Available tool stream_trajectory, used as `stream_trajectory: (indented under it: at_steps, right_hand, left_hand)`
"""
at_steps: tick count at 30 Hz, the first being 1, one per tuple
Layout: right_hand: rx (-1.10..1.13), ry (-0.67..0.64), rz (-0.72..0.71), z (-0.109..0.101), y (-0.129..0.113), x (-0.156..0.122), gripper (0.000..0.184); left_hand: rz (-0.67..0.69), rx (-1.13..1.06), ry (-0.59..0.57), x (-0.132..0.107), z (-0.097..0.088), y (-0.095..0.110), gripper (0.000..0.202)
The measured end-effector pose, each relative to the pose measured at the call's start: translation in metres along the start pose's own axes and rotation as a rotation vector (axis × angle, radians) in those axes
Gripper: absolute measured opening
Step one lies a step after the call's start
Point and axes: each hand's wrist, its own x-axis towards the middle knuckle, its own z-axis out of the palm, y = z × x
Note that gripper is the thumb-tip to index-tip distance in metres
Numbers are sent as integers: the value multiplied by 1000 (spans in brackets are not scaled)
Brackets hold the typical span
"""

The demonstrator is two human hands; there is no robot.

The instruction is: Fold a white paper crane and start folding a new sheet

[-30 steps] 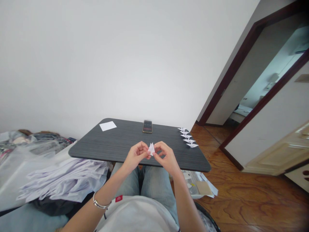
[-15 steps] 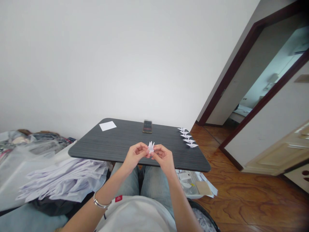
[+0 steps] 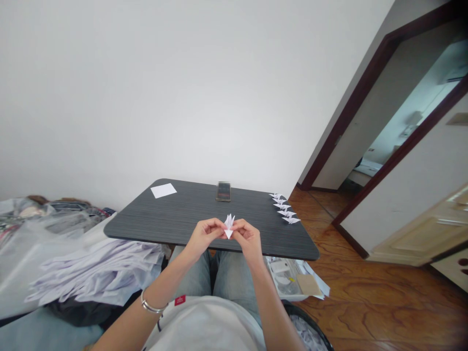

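A small white paper crane (image 3: 229,225) is pinched between both hands, above the near edge of the dark table (image 3: 190,214). Its narrow points stick up, and a triangular flap points down toward me. My left hand (image 3: 205,235) grips its left side with thumb and fingers closed; a silver bangle circles that wrist. On the other side, my right hand (image 3: 249,236) holds it in a similar pinch. Several finished white paper cranes (image 3: 286,213) stand in a row along the table's right edge. A white sheet of paper (image 3: 163,190) lies at the back left.
A phone (image 3: 224,191) leans upright at the table's back, near the white wall. Left of the table lies a heap of white cloth (image 3: 98,270). Below the right edge are a tray of odds and ends (image 3: 287,280) and a dark-rimmed bin (image 3: 310,331).
The paper crane's lower flap now shows as a downward triangle between my fingertips, where fingers covered it before. Both hands have barely shifted.
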Motion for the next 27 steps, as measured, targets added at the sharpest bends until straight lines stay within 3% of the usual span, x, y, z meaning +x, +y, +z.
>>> stream_trajectory:
  at_steps: [4, 10, 27]
  right_hand:
    - [-19, 5, 15, 0, 0, -1, 9]
    - [-77, 3, 58, -1, -2, -2, 2]
    - [-107, 105, 88, 4, -4, -3, 21]
  left_hand:
    - [-26, -4, -26, 0, 0, 2, 17]
    - [-61, 17, 31, 0, 2, 3, 17]
    - [-25, 30, 65, 3, 0, -1, 27]
